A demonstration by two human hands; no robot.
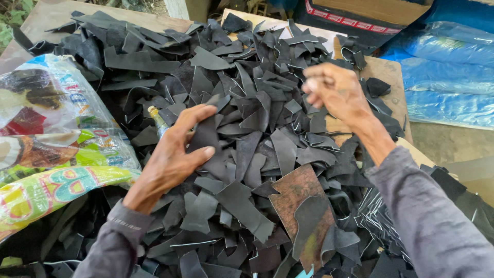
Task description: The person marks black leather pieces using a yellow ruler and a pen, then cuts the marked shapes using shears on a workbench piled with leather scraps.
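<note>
Nearest to us, grey sleeves [427,226] lead to both hands above a heap of black leather offcuts [247,154] on the bench [383,69]. The offcuts look thin, light and floppy; we judge an edge pinch best. Our left hand [172,159] grips one offcut [206,136] between thumb and fingers. At 2 o'clock our right hand [334,90] is blurred; we cannot tell its grip.

Black scraps [247,154] heap across the table [391,77], leaving little bare board; a printed sack [46,149] crowds the left edge. Blue plastic sheeting [447,72] blocks the right; a small tube [158,121] pokes up among the scraps.
</note>
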